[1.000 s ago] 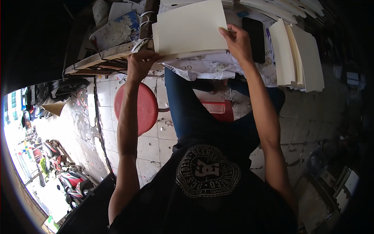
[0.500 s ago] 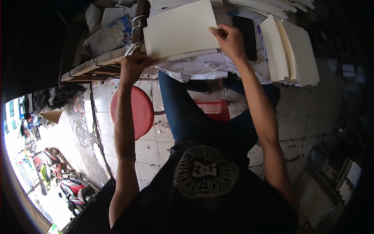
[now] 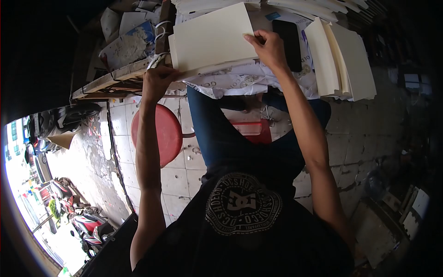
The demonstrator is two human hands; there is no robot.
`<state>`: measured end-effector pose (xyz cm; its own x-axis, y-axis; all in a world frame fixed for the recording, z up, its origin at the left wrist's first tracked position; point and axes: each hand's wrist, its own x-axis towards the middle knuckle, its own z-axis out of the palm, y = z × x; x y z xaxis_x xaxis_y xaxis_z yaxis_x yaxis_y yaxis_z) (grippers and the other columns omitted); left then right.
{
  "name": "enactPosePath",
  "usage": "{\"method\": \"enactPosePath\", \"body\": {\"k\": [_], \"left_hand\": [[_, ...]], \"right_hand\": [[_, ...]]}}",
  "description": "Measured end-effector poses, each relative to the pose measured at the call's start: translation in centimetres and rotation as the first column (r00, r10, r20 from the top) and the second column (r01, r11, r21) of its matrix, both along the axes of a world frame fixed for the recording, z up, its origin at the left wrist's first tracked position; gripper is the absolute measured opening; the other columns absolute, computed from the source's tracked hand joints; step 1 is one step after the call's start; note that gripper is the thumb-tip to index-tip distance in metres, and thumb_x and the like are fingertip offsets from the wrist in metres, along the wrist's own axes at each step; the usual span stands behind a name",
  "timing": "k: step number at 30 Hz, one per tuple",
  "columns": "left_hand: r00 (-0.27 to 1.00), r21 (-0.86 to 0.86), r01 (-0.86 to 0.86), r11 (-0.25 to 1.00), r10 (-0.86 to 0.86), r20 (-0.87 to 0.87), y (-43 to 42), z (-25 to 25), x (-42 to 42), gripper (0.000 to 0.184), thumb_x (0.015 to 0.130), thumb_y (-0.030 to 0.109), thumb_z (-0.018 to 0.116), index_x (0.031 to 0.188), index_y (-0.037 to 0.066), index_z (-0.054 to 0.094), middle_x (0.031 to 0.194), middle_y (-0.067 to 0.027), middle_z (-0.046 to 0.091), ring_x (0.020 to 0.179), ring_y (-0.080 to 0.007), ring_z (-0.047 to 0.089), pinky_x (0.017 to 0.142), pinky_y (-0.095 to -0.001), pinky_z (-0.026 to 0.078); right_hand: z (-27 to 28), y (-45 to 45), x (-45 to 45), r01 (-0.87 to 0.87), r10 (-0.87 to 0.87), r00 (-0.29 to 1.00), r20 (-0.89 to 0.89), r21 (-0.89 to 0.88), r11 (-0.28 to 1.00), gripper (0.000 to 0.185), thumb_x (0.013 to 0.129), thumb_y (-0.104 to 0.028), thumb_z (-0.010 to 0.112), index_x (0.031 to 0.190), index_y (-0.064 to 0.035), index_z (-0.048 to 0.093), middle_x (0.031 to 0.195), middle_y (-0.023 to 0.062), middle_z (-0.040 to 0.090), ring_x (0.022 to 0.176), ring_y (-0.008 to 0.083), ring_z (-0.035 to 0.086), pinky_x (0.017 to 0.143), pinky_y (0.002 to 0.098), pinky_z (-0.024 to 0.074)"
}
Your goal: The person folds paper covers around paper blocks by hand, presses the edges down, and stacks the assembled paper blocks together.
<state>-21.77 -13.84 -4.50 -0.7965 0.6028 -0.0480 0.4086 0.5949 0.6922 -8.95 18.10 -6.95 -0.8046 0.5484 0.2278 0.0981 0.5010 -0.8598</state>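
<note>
Cream sheet [image 3: 212, 39] spans the gap between the two hands, tilted a little, its right side higher; the left hand [image 3: 157, 83] grasps it at the near left corner, thumb and fingers pinched together there; the right hand [image 3: 272, 50] pinches its right edge, thumb on the top face, further from the body than the left; holding it well seems to call for a light, even pinch, since the paper looks stiff enough to crease under a hard squeeze; the left fingers would best pin the corner while the right ones level the far side, so that the layers along the near and left edges meet flush.

The sheet looks smooth, matt and plain, with crisp corners; a second layer peeps out just beyond its left edge; the printed covering [image 3: 226, 85] lies rumpled on the near side, between the hands; just right of the right hand lies a dark phone [image 3: 286, 45]; beyond that, a stack of folded cream paper [image 3: 357, 64].
</note>
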Motion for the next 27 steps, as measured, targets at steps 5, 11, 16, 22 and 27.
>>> {"method": "enactPosePath", "body": {"k": [5,11,16,22,27], "left_hand": [[1.0,0.002,-0.009,1.0,0.009,0.01,0.1,0.2,0.1,0.017,0.08,0.011,0.073,0.096,0.006,0.078,0.087,-0.0086,0.075,0.078,-0.0141,0.071,0.076,-0.0278,0.054],[0.999,0.032,-0.008,0.999,0.006,0.038,-0.1,0.0,0.0,0.018,0.079,0.01,0.073,0.095,0.005,0.077,0.087,-0.0088,0.075,0.079,-0.0141,0.071,0.076,-0.0275,0.054],[1.0,0.037,0.01,0.999,-0.011,0.01,0.0,0.1,0.1,0.018,0.081,0.012,0.073,0.096,0.004,0.077,0.084,-0.008,0.074,0.076,-0.0125,0.068,0.072,-0.0267,0.053],[0.979,-0.012,-0.158,0.987,0.158,0.132,0.6,1.1,0.8,0.036,0.086,0.034,0.072,0.094,-0.001,0.076,0.075,-0.0082,0.071,0.067,-0.0096,0.063,0.062,-0.0271,0.049],[0.926,-0.118,-0.377,0.919,0.372,-0.065,2.9,0.3,2.8,0.051,0.082,0.049,0.074,0.093,-0.001,0.075,0.075,-0.0139,0.072,0.071,-0.0207,0.069,0.072,-0.0348,0.052]], "right_hand": [[0.1,0.0,-0.1,-0.007,0.008,1.0,-0.012,0.053,0.999,0.029,0.083,-0.026,0.076,0.078,0.0001,0.066,0.062,0.0104,0.064,0.055,0.0195,0.062,0.056,0.0316,0.0479],[0.0,0.1,-0.1,-0.037,0.037,0.999,0.006,0.081,0.996,0.029,0.083,-0.024,0.077,0.075,0.0004,0.064,0.061,0.0112,0.063,0.053,0.0222,0.063,0.055,0.0321,0.0478],[0.1,0.2,0.0,-0.056,0.052,0.998,0.035,0.114,0.992,0.028,0.081,-0.023,0.078,0.082,0.0003,0.063,0.068,0.0127,0.065,0.061,0.024,0.065,0.059,0.0327,0.0492],[2.7,-4.6,1.7,-0.016,-0.029,0.997,0.07,0.566,0.824,0.069,0.079,-0.023,0.077,0.137,-0.0039,0.045,0.129,0.0169,0.052,0.113,0.0326,0.052,0.09,0.0468,0.0453],[1.7,-11.4,2.0,-0.183,0.137,0.983,0.122,0.618,0.764,0.074,0.086,-0.041,0.067,0.141,0.0016,0.042,0.144,0.0195,0.041,0.133,0.0318,0.042,0.106,0.0562,0.0332]]}}
